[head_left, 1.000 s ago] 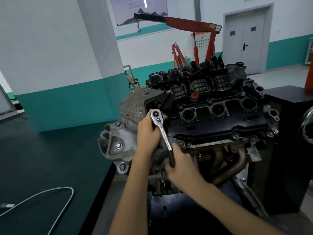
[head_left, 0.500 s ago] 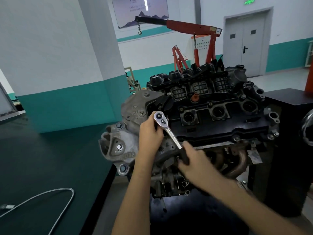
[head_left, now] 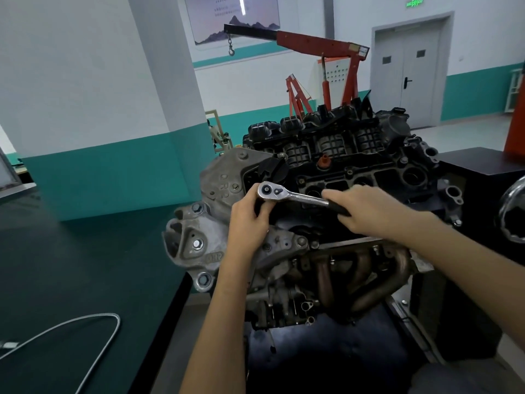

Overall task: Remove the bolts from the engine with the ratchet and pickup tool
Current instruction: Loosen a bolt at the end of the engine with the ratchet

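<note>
The engine [head_left: 355,172] stands on a stand, with its black valve cover on top and a grey timing cover on the left. A chrome ratchet [head_left: 295,194] lies almost level over the cover's front left corner. Its head sits at the left and its black handle points right. My left hand [head_left: 250,217] grips the socket under the ratchet head. My right hand [head_left: 366,209] grips the black handle. The bolt under the head is hidden. A flexible silver pickup tool [head_left: 85,328] lies looped on the dark table at lower left.
A dark green table [head_left: 71,265] fills the left side. The exhaust manifold [head_left: 363,271] runs below my right arm. A black cabinet [head_left: 483,172] stands right of the engine, with a chrome part [head_left: 514,214] at the frame edge. A red engine hoist [head_left: 321,52] stands behind.
My right hand has swung the ratchet handle counterclockwise, from pointing down toward me up to nearly level on the right. My left hand has stayed at the ratchet head.
</note>
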`<state>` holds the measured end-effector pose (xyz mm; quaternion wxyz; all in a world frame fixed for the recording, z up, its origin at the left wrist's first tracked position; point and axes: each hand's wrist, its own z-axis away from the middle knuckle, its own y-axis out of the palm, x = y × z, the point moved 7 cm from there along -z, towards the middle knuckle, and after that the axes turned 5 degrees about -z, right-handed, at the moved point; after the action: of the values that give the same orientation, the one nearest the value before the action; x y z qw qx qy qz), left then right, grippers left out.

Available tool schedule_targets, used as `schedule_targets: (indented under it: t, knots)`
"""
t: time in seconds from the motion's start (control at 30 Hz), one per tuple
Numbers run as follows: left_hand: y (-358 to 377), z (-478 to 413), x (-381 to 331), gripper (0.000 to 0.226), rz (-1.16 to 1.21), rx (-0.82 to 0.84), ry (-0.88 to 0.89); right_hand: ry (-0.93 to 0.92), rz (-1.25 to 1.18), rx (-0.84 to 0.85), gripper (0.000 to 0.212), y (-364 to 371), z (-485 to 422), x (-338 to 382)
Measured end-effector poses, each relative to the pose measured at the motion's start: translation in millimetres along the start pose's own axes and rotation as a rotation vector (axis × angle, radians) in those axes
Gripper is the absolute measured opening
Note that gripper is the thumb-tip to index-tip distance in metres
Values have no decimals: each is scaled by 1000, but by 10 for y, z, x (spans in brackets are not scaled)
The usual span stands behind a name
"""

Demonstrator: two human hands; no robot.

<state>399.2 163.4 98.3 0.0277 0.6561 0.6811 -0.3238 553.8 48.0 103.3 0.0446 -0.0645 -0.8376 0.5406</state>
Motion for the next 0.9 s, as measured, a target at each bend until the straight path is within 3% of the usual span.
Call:
schedule_targets:
  t: [0.1,0.27,0.4,0.57,0.67,0.77,0.83,0.9]
  knots:
    - [-23,14,32,22,-30,-85,-70,24,-29,-74,33,53,68,125]
    - [-20,23,29,18,-69,-105,-54,251,-784,-98,28,708,472,801]
    - [-16,37,83,19,7,-102,-105,318,-922,-167,42,927,397,1200]
    - [-13,11,31,21,44,-18,-33,171,-737,-45,26,653,381,676]
    - [18,-8,24,18,17,47,1,70,-312,-10,34,294,223,213]
    - [5,5,21,19,-16,-14,-12,-34,3,-52,36,22,37,38]
    - [-16,19,17,20,-38,-74,-40,-23,-2,-93,32,31,62,83]
    - [-16,18,20,21,-55,-102,-49,71,-171,-118,31,194,216,215]
